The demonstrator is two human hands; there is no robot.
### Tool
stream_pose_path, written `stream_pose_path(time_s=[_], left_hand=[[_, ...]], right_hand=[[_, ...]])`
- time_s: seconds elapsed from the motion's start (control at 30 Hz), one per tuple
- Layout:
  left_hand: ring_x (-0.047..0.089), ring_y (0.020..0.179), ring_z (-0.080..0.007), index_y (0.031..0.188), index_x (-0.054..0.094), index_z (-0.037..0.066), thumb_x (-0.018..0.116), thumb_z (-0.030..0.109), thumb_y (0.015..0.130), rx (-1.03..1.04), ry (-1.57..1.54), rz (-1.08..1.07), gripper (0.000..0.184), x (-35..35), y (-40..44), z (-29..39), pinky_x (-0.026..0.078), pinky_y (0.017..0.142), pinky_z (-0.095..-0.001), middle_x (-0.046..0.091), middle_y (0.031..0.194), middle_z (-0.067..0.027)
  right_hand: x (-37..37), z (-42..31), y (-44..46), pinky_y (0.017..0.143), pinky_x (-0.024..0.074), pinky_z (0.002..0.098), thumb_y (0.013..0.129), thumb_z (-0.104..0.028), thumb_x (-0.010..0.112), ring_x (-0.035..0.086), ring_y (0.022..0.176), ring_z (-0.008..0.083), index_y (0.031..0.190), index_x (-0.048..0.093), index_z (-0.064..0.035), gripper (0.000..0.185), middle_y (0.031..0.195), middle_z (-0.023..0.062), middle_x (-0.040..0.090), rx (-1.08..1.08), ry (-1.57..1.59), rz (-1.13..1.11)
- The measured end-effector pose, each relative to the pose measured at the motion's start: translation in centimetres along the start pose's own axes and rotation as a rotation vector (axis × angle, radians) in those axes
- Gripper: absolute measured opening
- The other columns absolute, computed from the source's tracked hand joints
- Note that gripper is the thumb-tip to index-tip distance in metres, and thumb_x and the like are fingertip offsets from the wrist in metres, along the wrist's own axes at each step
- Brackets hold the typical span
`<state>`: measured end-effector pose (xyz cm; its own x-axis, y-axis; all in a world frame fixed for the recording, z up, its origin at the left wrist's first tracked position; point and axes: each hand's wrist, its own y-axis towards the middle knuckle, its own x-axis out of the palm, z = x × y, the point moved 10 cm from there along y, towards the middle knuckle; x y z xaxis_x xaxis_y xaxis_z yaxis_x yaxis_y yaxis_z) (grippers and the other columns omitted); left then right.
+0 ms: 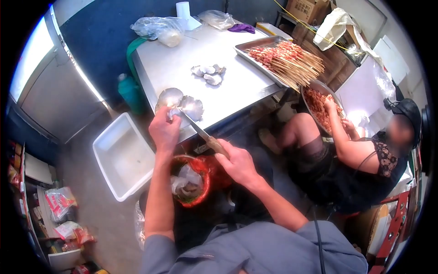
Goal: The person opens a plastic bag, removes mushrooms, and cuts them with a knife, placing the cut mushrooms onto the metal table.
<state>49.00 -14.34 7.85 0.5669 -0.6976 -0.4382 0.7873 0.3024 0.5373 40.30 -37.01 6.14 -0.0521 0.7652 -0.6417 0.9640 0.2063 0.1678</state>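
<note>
"Knife [199, 129] in which hand?"

"Right hand [239, 164], fingers closed round the handle. The blade slants up to the left hand [165, 130], its tip close to the fingertips."

"And that hand?"

"Pinching a pale piece [174, 112], too small to name, probably to steady it against the blade."

"Why at the table's [159, 59] edge?"

"Within easy reach, I'd say. The grey shells [192, 108], or what look like shells, lie there, just beside the fingers. The bucket [206, 176] sits below, perhaps to catch scraps."
</note>
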Motion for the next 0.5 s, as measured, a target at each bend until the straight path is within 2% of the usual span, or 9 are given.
stream_pose_path(time_s=[0.03,0.1,0.23,0.3,0.33,0.4,0.43,0.5], left_hand=[[0.062,0.061,-0.0252,0.093,0.066,0.005,0.068,0.012,0.077,-0.002,0.000,0.000,0.017,0.1,0.1,-0.4,0.049,0.061,-0.0355,0.064,0.074,-0.0139],[0.047,0.053,-0.0090,0.095,0.065,0.004,0.068,0.009,0.078,0.081,-0.041,0.072,0.018,-0.3,0.2,-0.2,0.041,0.052,-0.0262,0.050,0.058,-0.0018],[0.047,0.055,-0.0090,0.099,0.066,0.004,0.067,0.007,0.079,0.049,-0.078,0.021,0.020,-0.1,0.2,-0.7,0.041,0.053,-0.0264,0.050,0.059,-0.0026],[0.051,0.060,-0.0109,0.104,0.066,0.005,0.065,0.005,0.080,0.076,-0.195,-0.024,0.024,0.5,0.1,-0.8,0.044,0.057,-0.0272,0.055,0.069,-0.0056],[0.051,0.060,-0.0109,0.104,0.066,0.005,0.065,0.005,0.080,0.075,-0.195,-0.024,0.024,0.4,0.3,-1.0,0.044,0.057,-0.0272,0.055,0.069,-0.0056],[0.056,0.066,-0.0145,0.109,0.066,0.005,0.064,0.005,0.082,0.229,-0.057,-0.061,0.027,0.5,0.5,0.3,0.047,0.062,-0.0284,0.060,0.084,-0.0076],[0.056,0.066,-0.0145,0.109,0.066,0.005,0.064,0.005,0.082,0.230,-0.055,-0.057,0.027,0.3,0.7,0.2,0.047,0.062,-0.0284,0.060,0.084,-0.0076],[0.060,0.071,-0.0180,0.110,0.066,0.006,0.063,0.005,0.082,0.205,0.040,-0.051,0.028,0.3,0.9,0.0,0.049,0.067,-0.0300,0.061,0.095,-0.0085]], right_hand=[[-0.3,0.5,-0.4,0.070,0.0493,0.0475,0.091,-0.021,0.057,0.064,0.082,0.0414,0.126,0.054,-0.0128,0.036,0.086,0.0207,0.065,-0.024,0.001,0.044],[-0.6,1.7,-0.8,0.070,0.0490,0.0471,0.091,-0.022,0.057,0.064,0.082,0.0415,0.126,0.054,-0.0122,0.036,0.086,0.0211,0.065,0.014,0.042,0.060],[-1.4,2.6,-0.7,0.069,0.0489,0.0453,0.091,-0.022,0.059,0.063,0.082,0.0415,0.124,0.056,-0.0093,0.036,0.086,0.0229,0.064,0.017,0.085,0.127],[-1.4,2.9,-0.3,0.069,0.0491,0.0450,0.091,-0.021,0.059,0.064,0.082,0.0415,0.124,0.056,-0.0085,0.036,0.086,0.0231,0.064,0.003,0.083,0.129],[-1.3,3.2,0.1,0.069,0.0494,0.0444,0.090,-0.021,0.060,0.064,0.082,0.0410,0.123,0.057,-0.0079,0.035,0.087,0.0229,0.064,0.004,0.087,0.145],[-1.4,3.1,0.4,0.070,0.0496,0.0439,0.090,-0.021,0.060,0.064,0.082,0.0406,0.122,0.058,-0.0073,0.035,0.087,0.0227,0.065,-0.003,0.092,0.160],[-1.3,3.1,0.4,0.070,0.0501,0.0432,0.090,-0.021,0.061,0.065,0.082,0.0401,0.122,0.058,-0.0069,0.035,0.088,0.0224,0.065,0.007,0.123,0.163],[-1.2,3.1,0.2,0.071,0.0505,0.0426,0.090,-0.022,0.062,0.065,0.083,0.0396,0.122,0.059,-0.0065,0.035,0.089,0.0221,0.066,0.018,0.154,0.162]])
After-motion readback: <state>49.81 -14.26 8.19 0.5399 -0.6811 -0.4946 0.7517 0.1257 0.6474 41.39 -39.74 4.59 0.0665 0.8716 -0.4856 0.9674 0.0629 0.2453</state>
